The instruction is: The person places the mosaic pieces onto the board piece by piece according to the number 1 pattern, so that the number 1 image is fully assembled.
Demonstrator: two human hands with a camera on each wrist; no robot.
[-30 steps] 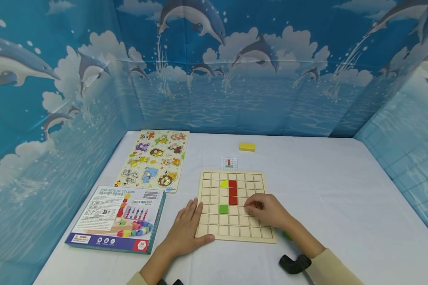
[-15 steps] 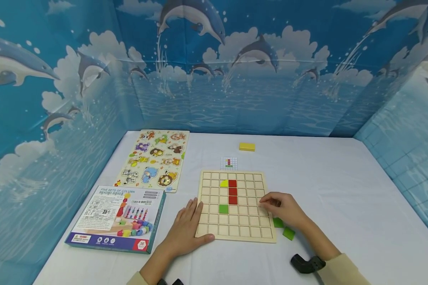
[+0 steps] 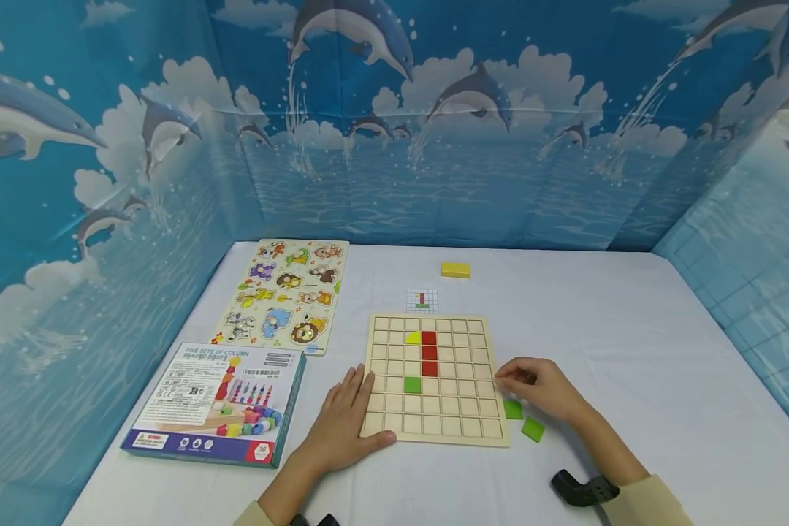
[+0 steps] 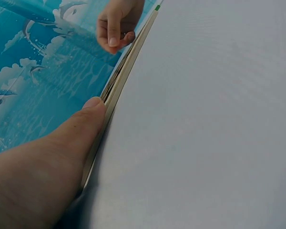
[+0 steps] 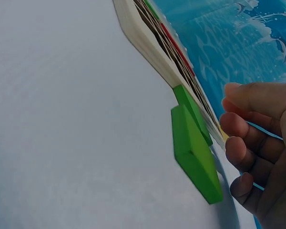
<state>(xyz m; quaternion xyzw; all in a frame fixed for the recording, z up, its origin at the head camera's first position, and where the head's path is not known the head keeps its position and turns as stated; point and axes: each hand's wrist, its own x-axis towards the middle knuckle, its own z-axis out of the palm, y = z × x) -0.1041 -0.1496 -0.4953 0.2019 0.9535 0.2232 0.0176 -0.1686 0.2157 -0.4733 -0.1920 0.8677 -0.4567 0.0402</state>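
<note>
A wooden grid board (image 3: 450, 426) lies on the white table. In its cells are three red tiles (image 3: 429, 353) in a column, a rounded yellow piece (image 3: 413, 338) and a green tile (image 3: 412, 385). My left hand (image 3: 342, 418) rests at the board's left front corner, fingers spread and thumb along the front edge. My right hand (image 3: 542, 387) hovers just beyond the right edge, fingers loosely curled with nothing between them in the right wrist view. Beneath and in front of it are two loose green tiles (image 3: 533, 429), one close against the board.
Behind the board lie a small grid pattern card (image 3: 422, 301) and a yellow block (image 3: 456, 270). To the left are an animal puzzle board (image 3: 283, 296) and a flat toy box (image 3: 213, 405). A dolphin-print curtain (image 3: 394, 183) encloses the table.
My right hand has drawn back rightward from over the grid to beyond its right edge, bringing the two loose green tiles into sight. My left hand stays in place.
</note>
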